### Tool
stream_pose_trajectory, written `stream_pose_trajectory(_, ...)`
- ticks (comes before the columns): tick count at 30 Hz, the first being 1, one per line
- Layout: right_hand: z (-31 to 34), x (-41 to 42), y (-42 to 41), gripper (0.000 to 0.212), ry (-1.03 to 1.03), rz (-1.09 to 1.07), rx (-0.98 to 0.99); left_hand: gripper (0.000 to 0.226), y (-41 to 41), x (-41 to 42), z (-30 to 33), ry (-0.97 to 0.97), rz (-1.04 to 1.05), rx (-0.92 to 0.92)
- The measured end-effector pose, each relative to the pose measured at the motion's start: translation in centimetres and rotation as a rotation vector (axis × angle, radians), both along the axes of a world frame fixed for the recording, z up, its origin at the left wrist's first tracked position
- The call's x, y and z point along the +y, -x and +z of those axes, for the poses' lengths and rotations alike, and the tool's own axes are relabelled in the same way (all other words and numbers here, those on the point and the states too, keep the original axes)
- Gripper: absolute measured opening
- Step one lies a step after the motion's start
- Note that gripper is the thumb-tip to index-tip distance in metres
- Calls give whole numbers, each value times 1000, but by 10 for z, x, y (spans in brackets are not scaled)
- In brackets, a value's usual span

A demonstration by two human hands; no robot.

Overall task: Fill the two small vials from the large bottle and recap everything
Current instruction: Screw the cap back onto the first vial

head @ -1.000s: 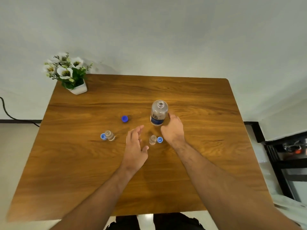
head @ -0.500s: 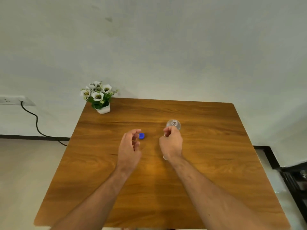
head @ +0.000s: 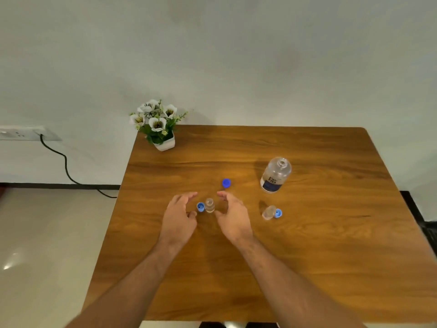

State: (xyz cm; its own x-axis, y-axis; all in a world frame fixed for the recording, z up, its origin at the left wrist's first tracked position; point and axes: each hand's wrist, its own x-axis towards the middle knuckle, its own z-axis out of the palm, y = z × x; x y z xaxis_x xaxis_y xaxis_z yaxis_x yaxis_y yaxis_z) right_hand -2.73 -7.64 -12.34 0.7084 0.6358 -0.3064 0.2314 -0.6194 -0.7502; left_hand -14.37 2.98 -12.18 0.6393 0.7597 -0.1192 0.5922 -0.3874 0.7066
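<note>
Glass and probably light, slippery and easily tipped, the open vial (head: 209,205) mid-tabletop (head: 307,256) wants pinching round its body; both hands (head: 180,215) (head: 233,217) flank it, fingers loosely spread, holding nothing.

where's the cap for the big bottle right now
The dark blue cap lies on the table, left of the open big bottle, just beyond the right hand.

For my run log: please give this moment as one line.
left hand: open | right hand: open | both flank left vial | large bottle: uncapped | caps: off
</note>
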Motion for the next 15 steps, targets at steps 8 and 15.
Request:
stream_pose_trajectory(8,-34,25,11,61,21,-33,29,65,-11,25,-34,86,-118,119)
stream_pose_trajectory(15,-39,29,11,54,61,-60,12,54,-18,33,-43,109,-170,133)
